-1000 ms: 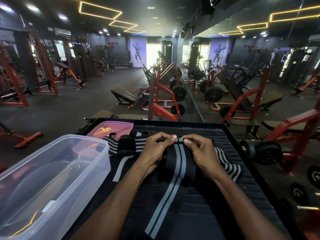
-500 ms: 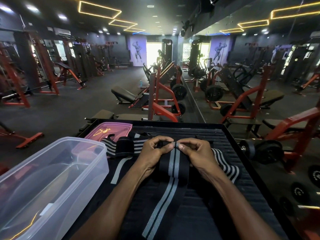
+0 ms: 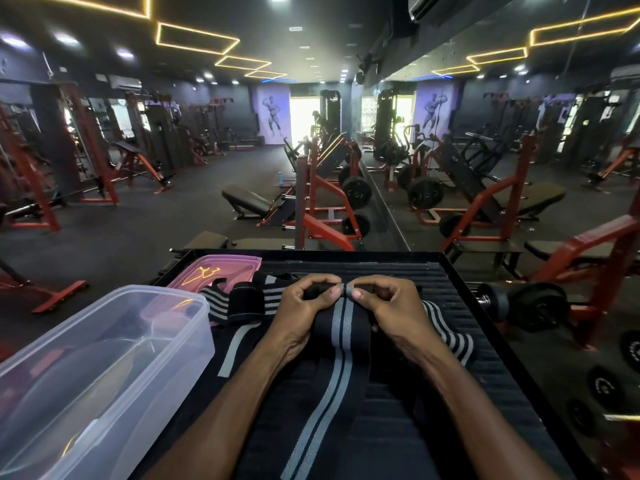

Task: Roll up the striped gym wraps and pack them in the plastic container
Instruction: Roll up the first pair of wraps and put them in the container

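A long black gym wrap [image 3: 341, 344] with two grey stripes lies lengthwise on the black ribbed platform [image 3: 446, 285], running toward me. My left hand [image 3: 304, 306] and my right hand [image 3: 389, 304] pinch its far end side by side, with a small tight roll under the fingers. Another striped wrap [image 3: 239, 301] lies bunched to the left, and a third [image 3: 450, 337] shows past my right wrist. The clear plastic container [image 3: 104, 372] stands open at the lower left, with no wraps inside it.
A pink lid [image 3: 221, 271] rests at the platform's far left corner. A dumbbell [image 3: 526, 306] lies off the right edge. Red and black gym machines, benches and a mirror wall fill the room beyond.
Both hands have curled tighter over the wrap's far end and drawn slightly toward me, and the roll under the fingers has grown a little.
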Demonstrator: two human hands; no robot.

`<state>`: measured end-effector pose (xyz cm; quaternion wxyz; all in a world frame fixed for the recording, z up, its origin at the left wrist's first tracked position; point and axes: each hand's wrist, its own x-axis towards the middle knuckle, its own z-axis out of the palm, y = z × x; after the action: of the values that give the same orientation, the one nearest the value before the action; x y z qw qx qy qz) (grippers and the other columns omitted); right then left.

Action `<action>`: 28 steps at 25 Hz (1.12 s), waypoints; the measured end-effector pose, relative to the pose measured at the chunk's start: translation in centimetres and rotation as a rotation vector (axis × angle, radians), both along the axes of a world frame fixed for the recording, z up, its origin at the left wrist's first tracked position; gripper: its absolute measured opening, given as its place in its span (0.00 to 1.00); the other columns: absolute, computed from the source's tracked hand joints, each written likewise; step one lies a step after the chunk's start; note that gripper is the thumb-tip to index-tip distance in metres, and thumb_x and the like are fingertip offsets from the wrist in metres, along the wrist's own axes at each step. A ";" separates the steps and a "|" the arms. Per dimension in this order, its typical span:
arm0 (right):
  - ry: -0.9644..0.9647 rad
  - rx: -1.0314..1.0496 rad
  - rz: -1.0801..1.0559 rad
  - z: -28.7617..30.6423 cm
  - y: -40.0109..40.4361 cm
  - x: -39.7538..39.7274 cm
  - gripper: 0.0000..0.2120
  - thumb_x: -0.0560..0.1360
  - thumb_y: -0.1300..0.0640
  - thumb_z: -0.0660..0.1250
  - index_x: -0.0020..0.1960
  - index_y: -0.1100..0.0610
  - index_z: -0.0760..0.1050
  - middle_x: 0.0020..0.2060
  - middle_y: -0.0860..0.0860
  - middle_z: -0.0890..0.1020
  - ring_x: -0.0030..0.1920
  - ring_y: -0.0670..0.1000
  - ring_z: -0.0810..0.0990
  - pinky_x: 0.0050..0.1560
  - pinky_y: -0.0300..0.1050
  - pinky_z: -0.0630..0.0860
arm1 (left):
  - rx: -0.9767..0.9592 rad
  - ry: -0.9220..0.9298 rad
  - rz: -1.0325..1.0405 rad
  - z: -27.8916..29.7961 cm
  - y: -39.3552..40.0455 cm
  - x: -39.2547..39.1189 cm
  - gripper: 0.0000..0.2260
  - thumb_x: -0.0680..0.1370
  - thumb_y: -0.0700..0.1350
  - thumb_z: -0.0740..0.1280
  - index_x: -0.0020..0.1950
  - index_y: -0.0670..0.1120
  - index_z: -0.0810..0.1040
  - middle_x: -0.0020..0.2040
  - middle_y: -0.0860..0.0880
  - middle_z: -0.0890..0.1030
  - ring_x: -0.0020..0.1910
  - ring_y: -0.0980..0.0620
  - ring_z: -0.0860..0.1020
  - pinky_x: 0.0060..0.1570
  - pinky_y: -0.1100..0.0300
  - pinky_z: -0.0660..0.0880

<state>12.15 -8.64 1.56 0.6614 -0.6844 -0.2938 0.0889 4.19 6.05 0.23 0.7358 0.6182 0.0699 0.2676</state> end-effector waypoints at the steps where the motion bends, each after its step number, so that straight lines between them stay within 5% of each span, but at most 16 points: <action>1: -0.029 0.010 0.002 0.0 0.1 0.0 0.07 0.74 0.64 0.74 0.48 0.54 0.86 0.44 0.50 0.88 0.43 0.46 0.85 0.34 0.39 0.78 | -0.040 0.011 -0.013 0.0 -0.1 0.0 0.04 0.72 0.39 0.74 0.46 0.43 0.84 0.45 0.46 0.85 0.48 0.49 0.82 0.53 0.57 0.78; 4: -0.084 -0.007 0.009 -0.2 0.2 -0.1 0.10 0.73 0.65 0.75 0.50 0.53 0.86 0.47 0.46 0.88 0.51 0.41 0.85 0.55 0.36 0.78 | 0.000 0.042 0.055 -0.5 0.0 0.3 0.01 0.74 0.40 0.73 0.44 0.44 0.85 0.43 0.46 0.85 0.46 0.49 0.82 0.51 0.54 0.78; 8: -0.054 -0.032 0.031 -0.5 0.3 -0.1 0.05 0.77 0.59 0.72 0.51 0.55 0.85 0.46 0.48 0.88 0.50 0.44 0.85 0.52 0.38 0.78 | 0.081 0.027 0.094 -0.7 0.2 0.5 0.03 0.74 0.38 0.73 0.44 0.44 0.85 0.45 0.47 0.86 0.49 0.50 0.82 0.57 0.54 0.78; 13: -0.139 0.014 -0.018 -0.7 0.7 -0.4 0.09 0.74 0.68 0.72 0.51 0.58 0.85 0.47 0.49 0.87 0.51 0.44 0.85 0.56 0.38 0.79 | -0.140 0.025 -0.036 -0.6 -0.3 0.3 0.07 0.74 0.43 0.73 0.47 0.39 0.84 0.45 0.41 0.84 0.46 0.47 0.83 0.49 0.55 0.79; 17: -0.056 0.033 0.020 -0.8 0.8 -0.7 0.05 0.76 0.63 0.72 0.51 0.58 0.84 0.42 0.46 0.86 0.43 0.38 0.83 0.45 0.30 0.76 | -0.066 0.017 0.022 -0.5 0.0 0.3 0.04 0.71 0.43 0.74 0.43 0.42 0.85 0.43 0.43 0.85 0.46 0.47 0.83 0.54 0.52 0.79; 20: -0.085 -0.006 0.002 -0.8 0.9 -0.5 0.04 0.78 0.60 0.70 0.49 0.57 0.84 0.44 0.49 0.87 0.48 0.44 0.85 0.52 0.37 0.78 | 0.001 0.012 0.041 -0.5 -0.2 0.3 0.03 0.75 0.35 0.72 0.46 0.41 0.84 0.44 0.46 0.85 0.48 0.50 0.83 0.54 0.56 0.78; 24: -0.185 0.031 0.001 -0.4 0.5 -0.6 0.08 0.76 0.68 0.70 0.50 0.58 0.84 0.46 0.47 0.87 0.49 0.41 0.84 0.53 0.33 0.77 | -0.120 -0.013 -0.049 -0.3 -0.4 0.2 0.04 0.73 0.40 0.73 0.45 0.40 0.84 0.45 0.44 0.85 0.49 0.47 0.82 0.57 0.52 0.78; 28: -0.141 0.028 0.028 -0.6 0.4 -0.6 0.09 0.76 0.65 0.71 0.53 0.55 0.84 0.49 0.47 0.87 0.53 0.42 0.84 0.57 0.40 0.78 | 0.062 -0.013 0.040 -0.6 0.1 0.3 0.04 0.73 0.37 0.74 0.48 0.41 0.85 0.48 0.44 0.86 0.51 0.49 0.83 0.58 0.56 0.78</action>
<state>11.50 -8.24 0.98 0.6473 -0.6754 -0.3503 0.0454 4.45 6.12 -0.34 0.7111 0.6375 0.0691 0.2885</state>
